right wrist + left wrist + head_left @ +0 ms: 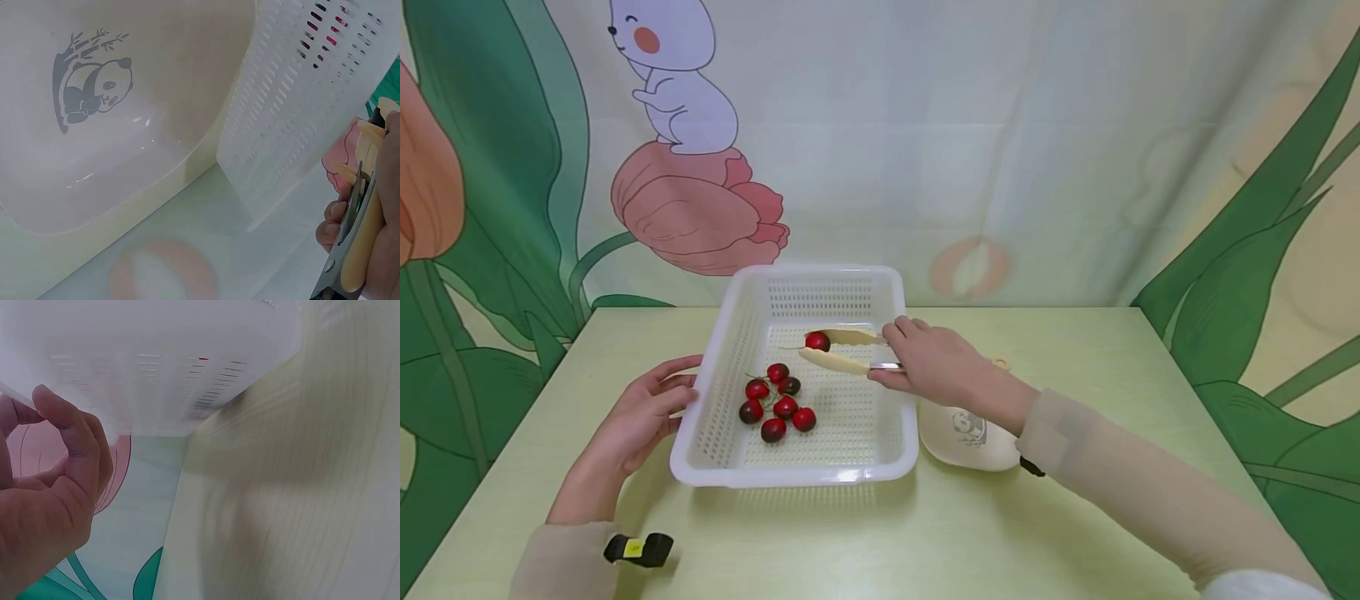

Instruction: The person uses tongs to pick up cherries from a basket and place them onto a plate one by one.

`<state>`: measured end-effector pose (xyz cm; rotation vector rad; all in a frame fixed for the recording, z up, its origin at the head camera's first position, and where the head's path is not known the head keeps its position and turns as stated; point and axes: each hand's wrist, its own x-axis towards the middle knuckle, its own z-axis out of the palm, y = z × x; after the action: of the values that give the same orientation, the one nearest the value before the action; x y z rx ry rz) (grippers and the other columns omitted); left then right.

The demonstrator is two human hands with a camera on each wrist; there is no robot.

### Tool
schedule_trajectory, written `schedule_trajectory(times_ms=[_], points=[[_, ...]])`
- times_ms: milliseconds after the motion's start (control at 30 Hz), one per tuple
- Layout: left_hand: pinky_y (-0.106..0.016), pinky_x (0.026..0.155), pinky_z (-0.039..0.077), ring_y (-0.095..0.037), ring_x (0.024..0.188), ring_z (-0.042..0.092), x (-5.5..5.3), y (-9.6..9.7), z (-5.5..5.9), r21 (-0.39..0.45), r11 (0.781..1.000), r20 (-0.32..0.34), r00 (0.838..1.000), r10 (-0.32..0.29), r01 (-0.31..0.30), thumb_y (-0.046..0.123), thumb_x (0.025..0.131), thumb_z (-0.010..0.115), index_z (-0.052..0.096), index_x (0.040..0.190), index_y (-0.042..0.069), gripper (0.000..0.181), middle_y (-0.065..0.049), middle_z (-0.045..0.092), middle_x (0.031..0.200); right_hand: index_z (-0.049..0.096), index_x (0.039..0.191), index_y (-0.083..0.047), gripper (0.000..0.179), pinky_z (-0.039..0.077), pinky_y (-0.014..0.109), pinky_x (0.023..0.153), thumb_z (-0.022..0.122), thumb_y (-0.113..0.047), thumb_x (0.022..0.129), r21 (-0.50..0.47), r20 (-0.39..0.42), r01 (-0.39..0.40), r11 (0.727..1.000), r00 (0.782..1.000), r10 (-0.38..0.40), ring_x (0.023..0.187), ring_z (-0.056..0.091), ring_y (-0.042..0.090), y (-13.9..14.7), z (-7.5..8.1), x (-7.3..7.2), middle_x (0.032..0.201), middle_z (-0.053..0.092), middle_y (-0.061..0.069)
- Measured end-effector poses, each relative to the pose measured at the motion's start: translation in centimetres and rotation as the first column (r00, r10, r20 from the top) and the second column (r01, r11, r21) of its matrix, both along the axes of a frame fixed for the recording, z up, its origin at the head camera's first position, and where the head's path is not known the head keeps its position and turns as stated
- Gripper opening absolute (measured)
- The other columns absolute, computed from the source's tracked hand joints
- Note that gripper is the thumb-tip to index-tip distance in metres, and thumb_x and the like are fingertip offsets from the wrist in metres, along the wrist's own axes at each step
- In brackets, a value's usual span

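Note:
My right hand [936,358] grips a pair of tongs [835,362] with cream-coloured tips and metal arms, reaching over the right rim of a white plastic basket [906,450]. Between the tong tips is a dark red cherry [817,342] with its stem pointing left. Several more cherries [786,407] lie clustered on the left part of the basket floor. At the basket's left rim, my left hand [643,412] holds the edge with bent fingers. In the right wrist view the tongs [362,244] run along the palm, their tips partly hidden.
A cream dish [943,433] with a panda print stands right of the basket, partly under my right forearm. The pale table [760,542] ends at a patterned curtain [1045,167] behind.

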<state>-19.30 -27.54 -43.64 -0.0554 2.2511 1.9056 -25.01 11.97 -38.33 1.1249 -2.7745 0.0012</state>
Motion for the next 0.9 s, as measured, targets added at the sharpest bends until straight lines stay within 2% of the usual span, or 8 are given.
schedule_trajectory(times_ms=[200, 433, 733, 900], points=[[-0.03, 0.089, 0.056, -0.012, 0.11, 0.061, 0.0, -0.1, -0.1, 0.006, 1.0, 0.0, 1.0, -0.001, 0.001, 0.011, 0.103, 0.055, 0.026, 0.159, 0.005, 0.064, -0.013, 0.051, 0.142, 0.056, 0.118, -0.005, 0.051, 0.047, 0.032, 0.06, 0.056, -0.054, 0.102, -0.068, 0.017, 0.006, 0.998, 1.0, -0.005, 0.076, 0.051, 0.018, 1.1, 0.9, 0.3, 0.091, 0.052, 0.002], [-0.03, 0.088, 0.057, -0.011, 0.108, 0.062, -0.1, -0.2, 0.0, 0.017, 1.0, -0.004, 1.0, -0.002, 0.002, 0.009, 0.102, 0.054, 0.028, 0.158, 0.004, 0.062, -0.009, 0.054, 0.138, 0.055, 0.108, -0.008, 0.043, 0.044, 0.032, 0.057, 0.06, -0.05, 0.101, -0.166, 0.037, 0.031, 0.986, 0.999, -0.025, 0.071, 0.048, 0.016, 2.9, 1.6, 0.7, 0.087, 0.049, 0.0], [-0.031, 0.087, 0.057, -0.011, 0.107, 0.062, -0.1, -0.1, -0.1, 0.026, 1.0, -0.014, 1.0, -0.006, 0.006, 0.008, 0.102, 0.054, 0.029, 0.157, 0.003, 0.061, -0.006, 0.057, 0.134, 0.056, 0.111, -0.008, 0.042, 0.049, 0.033, 0.06, 0.063, -0.049, 0.1, -0.212, 0.066, 0.098, 0.972, 0.994, -0.086, 0.075, 0.052, 0.017, 6.1, 1.1, 1.6, 0.095, 0.054, 0.001], [-0.031, 0.087, 0.058, -0.011, 0.107, 0.063, -0.1, -0.1, -0.1, 0.032, 0.999, -0.021, 1.0, -0.012, 0.012, 0.008, 0.102, 0.054, 0.028, 0.157, 0.002, 0.061, -0.004, 0.057, 0.132, 0.057, 0.119, -0.006, 0.05, 0.054, 0.038, 0.069, 0.06, -0.052, 0.1, -0.213, 0.109, 0.164, 0.963, 0.984, -0.143, 0.086, 0.059, 0.02, 8.1, 0.5, 2.2, 0.105, 0.06, 0.006]])
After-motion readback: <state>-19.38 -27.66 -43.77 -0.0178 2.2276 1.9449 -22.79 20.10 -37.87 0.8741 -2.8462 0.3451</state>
